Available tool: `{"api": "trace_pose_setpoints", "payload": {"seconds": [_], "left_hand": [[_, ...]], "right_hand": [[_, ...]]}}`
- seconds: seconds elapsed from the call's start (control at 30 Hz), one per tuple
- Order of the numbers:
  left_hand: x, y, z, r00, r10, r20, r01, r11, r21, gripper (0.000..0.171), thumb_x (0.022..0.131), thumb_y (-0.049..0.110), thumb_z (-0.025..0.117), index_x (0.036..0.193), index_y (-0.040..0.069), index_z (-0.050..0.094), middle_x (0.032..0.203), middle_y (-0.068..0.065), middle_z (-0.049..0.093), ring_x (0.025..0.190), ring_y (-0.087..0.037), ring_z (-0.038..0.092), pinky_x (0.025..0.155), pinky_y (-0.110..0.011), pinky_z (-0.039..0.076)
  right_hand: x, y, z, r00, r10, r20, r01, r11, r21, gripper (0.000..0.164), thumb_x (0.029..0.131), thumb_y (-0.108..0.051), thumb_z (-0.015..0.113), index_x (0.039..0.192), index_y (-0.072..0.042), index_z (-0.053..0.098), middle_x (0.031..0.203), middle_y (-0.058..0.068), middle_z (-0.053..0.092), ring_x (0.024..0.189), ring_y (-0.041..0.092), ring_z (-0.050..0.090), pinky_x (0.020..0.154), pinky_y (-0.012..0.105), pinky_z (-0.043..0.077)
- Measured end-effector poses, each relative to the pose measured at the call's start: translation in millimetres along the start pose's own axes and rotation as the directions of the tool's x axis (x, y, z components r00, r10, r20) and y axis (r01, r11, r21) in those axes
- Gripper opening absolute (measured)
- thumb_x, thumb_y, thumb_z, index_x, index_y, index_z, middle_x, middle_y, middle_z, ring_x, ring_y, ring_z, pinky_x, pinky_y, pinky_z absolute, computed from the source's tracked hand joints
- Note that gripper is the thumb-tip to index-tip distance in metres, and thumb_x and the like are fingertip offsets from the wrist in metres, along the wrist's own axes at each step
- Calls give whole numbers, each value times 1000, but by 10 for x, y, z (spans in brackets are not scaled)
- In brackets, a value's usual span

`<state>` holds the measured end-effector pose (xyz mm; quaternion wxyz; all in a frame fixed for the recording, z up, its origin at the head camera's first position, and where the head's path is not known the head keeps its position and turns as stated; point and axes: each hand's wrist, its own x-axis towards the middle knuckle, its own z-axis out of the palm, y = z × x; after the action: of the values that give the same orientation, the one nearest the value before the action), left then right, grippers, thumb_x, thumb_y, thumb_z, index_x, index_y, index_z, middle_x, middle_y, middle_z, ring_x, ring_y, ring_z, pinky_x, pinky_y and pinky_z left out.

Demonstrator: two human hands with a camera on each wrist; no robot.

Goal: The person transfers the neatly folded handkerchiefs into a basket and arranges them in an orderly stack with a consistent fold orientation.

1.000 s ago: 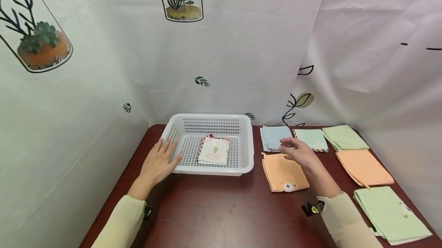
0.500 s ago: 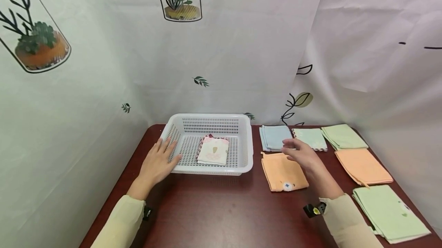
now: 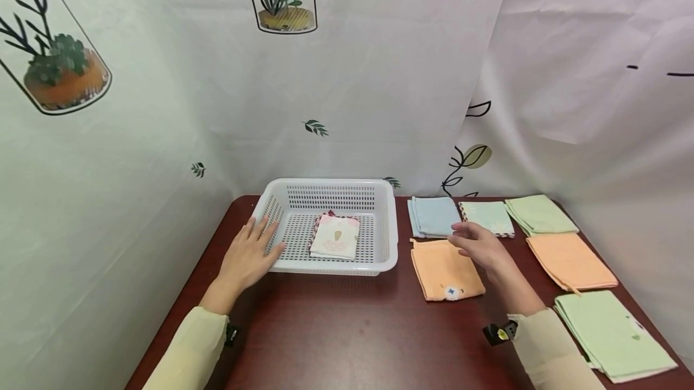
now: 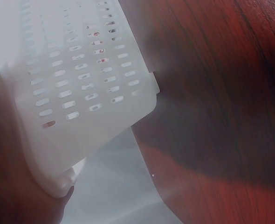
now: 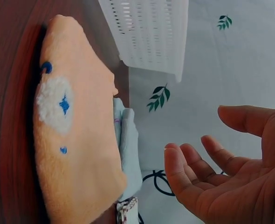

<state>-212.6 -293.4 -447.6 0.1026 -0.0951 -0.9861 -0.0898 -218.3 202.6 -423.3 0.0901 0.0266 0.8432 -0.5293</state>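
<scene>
My left hand [image 3: 249,254] rests on the left front corner of a white plastic basket [image 3: 386,266], fingers spread over its rim. Inside the basket lies a folded white cloth [image 3: 336,238] with a checked red edge. In the left wrist view the basket's slotted wall [image 4: 95,93] fills much of the picture, with part of the hand dark at the left edge. My right hand [image 3: 482,248] hovers over a folded orange towel [image 3: 447,272], holding nothing. The right wrist view shows its fingers loosely bent and apart from the thumb, beside the orange towel [image 5: 81,140] with its white embroidered patch.
Behind the orange towel lie a folded blue towel [image 3: 434,216] and a pale green checked-edge cloth [image 3: 490,218]. Along the right side are a green towel [image 3: 542,215], another orange towel [image 3: 572,261] and a larger green towel [image 3: 615,336]. Patterned white sheeting [image 3: 347,76] surrounds the dark red table [image 3: 347,330].
My right hand has drifted slightly to the right over the orange towel. The left hand stays on the basket, and the cloths lie as before.
</scene>
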Motion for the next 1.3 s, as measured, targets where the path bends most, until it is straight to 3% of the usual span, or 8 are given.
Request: {"api": "trace_pose_setpoints", "payload": {"seconds": [0.83,1.3], "left_hand": [[11,-16,0,1000,-4,8,4,1000,4,69,101,50,49,155,7,41,162,-21,32,152,-46,18,123,-59,17],[6,-17,20,1000,-4,8,4,1000,-3,69,101,50,49,154,7,42,162,-21,33,151,-46,19,122,-59,17]], "right_hand": [[-46,234,-88,1000,4,-8,-5,999,-39,55,104,-22,58,145,10,41,143,34,47,124,45,56,100,51,52],[-62,422,-175,998,65,-14,-65,997,-37,57,103,-21,57,147,11,38,145,36,42,125,47,55,99,51,52]]}}
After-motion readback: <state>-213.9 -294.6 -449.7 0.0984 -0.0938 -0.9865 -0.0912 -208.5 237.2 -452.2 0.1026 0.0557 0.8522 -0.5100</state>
